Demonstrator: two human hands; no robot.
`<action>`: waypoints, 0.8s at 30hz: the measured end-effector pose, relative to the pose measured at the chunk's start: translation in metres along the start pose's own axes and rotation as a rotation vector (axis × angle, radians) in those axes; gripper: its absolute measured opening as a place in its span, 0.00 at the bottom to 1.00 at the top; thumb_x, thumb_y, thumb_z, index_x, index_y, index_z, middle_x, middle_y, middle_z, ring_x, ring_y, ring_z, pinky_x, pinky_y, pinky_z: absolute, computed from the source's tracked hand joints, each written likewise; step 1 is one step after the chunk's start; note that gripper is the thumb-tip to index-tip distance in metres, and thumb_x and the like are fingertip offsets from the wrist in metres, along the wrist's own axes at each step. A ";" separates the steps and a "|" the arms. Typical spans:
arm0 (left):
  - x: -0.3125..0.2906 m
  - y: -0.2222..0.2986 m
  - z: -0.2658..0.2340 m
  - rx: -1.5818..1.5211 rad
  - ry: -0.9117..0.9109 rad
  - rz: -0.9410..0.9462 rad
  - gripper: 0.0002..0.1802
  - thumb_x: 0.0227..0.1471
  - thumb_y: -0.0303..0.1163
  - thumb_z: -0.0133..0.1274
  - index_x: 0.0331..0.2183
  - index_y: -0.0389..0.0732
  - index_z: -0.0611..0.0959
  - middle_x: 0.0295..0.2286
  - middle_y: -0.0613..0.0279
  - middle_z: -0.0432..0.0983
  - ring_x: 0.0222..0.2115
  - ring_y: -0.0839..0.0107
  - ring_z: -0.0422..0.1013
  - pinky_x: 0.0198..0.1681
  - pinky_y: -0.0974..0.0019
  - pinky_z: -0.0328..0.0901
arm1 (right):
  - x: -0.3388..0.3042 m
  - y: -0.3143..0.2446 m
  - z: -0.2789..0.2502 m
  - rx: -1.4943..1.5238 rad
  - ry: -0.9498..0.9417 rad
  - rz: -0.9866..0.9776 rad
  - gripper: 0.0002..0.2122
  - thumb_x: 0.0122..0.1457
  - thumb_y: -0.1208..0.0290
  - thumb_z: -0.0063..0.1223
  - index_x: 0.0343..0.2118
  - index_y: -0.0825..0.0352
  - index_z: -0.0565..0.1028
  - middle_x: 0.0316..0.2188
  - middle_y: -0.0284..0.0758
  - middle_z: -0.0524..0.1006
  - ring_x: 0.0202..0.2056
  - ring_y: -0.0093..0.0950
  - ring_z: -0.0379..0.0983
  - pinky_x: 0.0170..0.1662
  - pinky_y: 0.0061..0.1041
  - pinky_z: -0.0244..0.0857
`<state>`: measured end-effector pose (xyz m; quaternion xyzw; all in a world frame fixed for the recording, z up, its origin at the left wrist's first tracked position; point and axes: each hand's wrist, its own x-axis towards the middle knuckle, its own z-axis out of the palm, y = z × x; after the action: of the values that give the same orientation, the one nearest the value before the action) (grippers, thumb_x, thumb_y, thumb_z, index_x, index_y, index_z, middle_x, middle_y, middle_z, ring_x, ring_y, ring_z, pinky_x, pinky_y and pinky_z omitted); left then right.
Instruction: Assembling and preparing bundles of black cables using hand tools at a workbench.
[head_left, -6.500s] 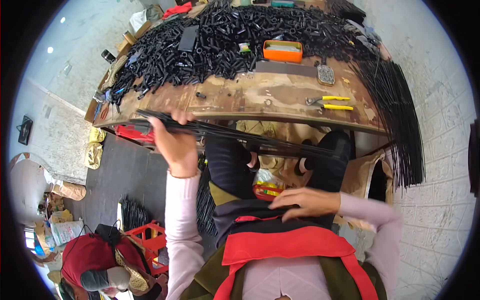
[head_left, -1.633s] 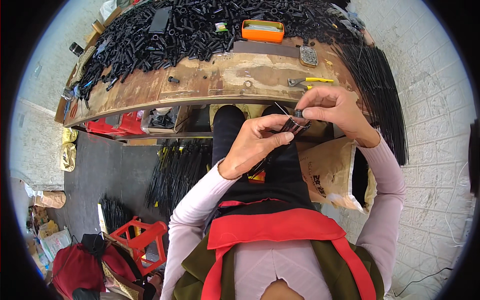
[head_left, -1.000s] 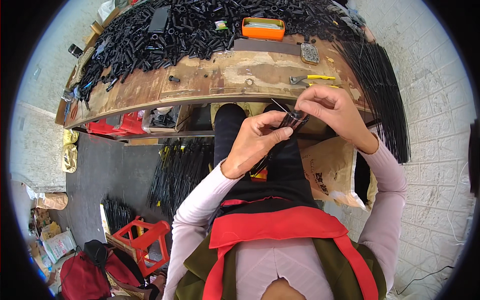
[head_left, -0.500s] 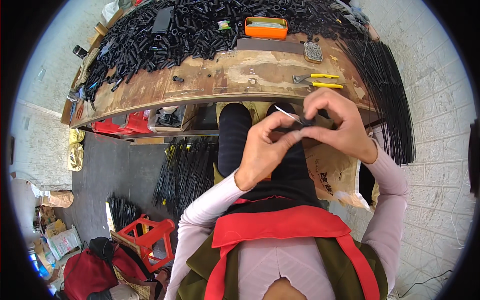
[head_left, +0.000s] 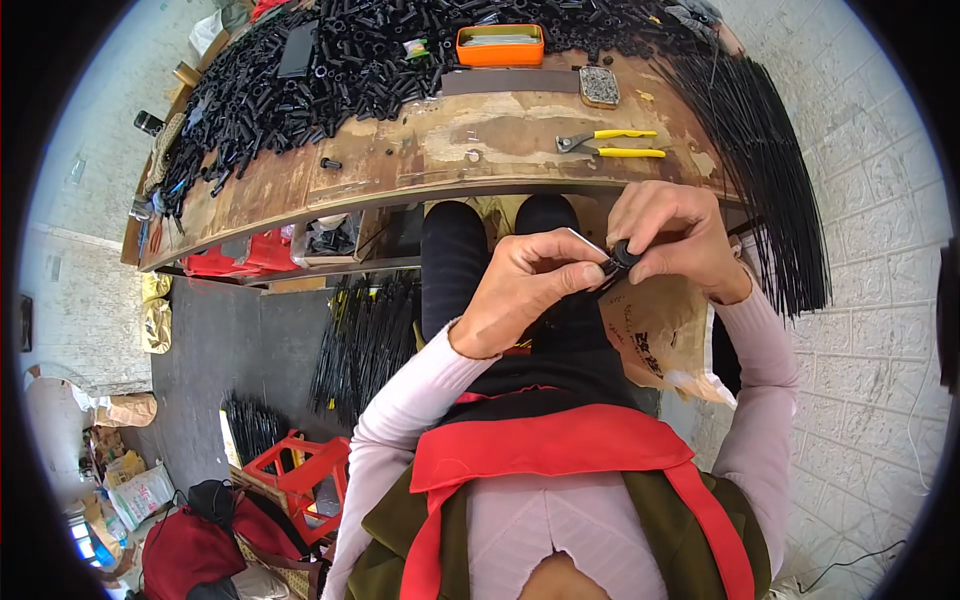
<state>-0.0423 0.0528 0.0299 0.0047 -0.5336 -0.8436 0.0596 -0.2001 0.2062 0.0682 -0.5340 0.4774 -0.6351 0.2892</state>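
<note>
Over my lap, just off the table's front edge, my two hands meet at a small black round plastic part (head_left: 624,254). My right hand (head_left: 685,240) pinches this part between thumb and fingers. With its thumb and forefinger closed, my left hand (head_left: 530,288) grips a thin silver metal rod (head_left: 587,241) that slants down toward the black part. The fingers cover where the two meet, so whether the rod is in the part or beside it cannot be told. Yellow-handled pliers (head_left: 612,146) lie with their handles apart on the table beyond my hands.
Small black plastic tubes (head_left: 260,110) are heaped along the back of the wooden table (head_left: 400,160). An orange tin (head_left: 500,56) holds thin metal pieces, near a small tin (head_left: 598,88). Long black rods (head_left: 775,180) hang over the right edge. A red stool (head_left: 300,478) stands low left.
My right hand has turned and its fingers have closed in, bringing the black round part into clearer sight. My left hand still grips the rod, now more covered. The whole view has shifted slightly.
</note>
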 end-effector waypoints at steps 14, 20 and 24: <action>-0.014 0.006 0.016 0.556 0.502 0.280 0.11 0.50 0.23 0.62 0.36 0.32 0.80 0.30 0.64 0.80 0.32 0.81 0.74 0.36 0.75 0.69 | 0.018 0.020 0.046 -0.148 0.246 -0.088 0.11 0.44 0.91 0.62 0.30 0.71 0.76 0.34 0.36 0.73 0.38 0.25 0.71 0.41 0.23 0.66; -0.017 0.040 -0.026 0.303 0.436 0.335 0.19 0.47 0.20 0.64 0.41 0.35 0.75 0.31 0.64 0.78 0.33 0.80 0.74 0.36 0.76 0.70 | 0.025 0.058 0.074 0.405 0.322 0.043 0.22 0.50 0.84 0.62 0.49 0.69 0.69 0.38 0.32 0.72 0.41 0.21 0.70 0.41 0.20 0.66; -0.022 0.043 -0.039 0.315 0.460 0.365 0.27 0.43 0.19 0.66 0.46 0.38 0.74 0.29 0.70 0.72 0.32 0.82 0.70 0.35 0.77 0.66 | 0.015 0.086 0.085 0.095 0.174 0.335 0.09 0.54 0.79 0.61 0.38 0.71 0.76 0.34 0.31 0.77 0.34 0.18 0.73 0.37 0.18 0.67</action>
<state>-0.0135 0.0014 0.0506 0.1086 -0.6222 -0.7029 0.3271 -0.1355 0.1354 -0.0067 -0.3760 0.5521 -0.6437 0.3734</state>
